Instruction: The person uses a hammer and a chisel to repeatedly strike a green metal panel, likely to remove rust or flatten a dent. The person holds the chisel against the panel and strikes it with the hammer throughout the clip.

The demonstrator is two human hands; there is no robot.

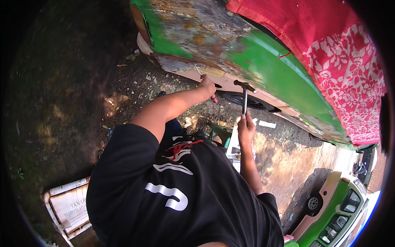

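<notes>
My left hand is closed round a screwdriver-like tool with a thin metal shaft. Its tip meets the lower body panel of a green vehicle, and a reddish end shows below my fist. In my right hand is a hammer, gripped by its handle. The dark hammer head is up beside the vehicle's lower side, right of my left hand and apart from the tool. The panel is patchy with bare, rusty metal, green paint and pale pink along the bottom.
A red floral cloth covers the vehicle's upper right. Its wheel sits below the hammer. A white board is on the ground ahead of me. A rusty framed sign stands at lower left. Another green vehicle is parked at lower right.
</notes>
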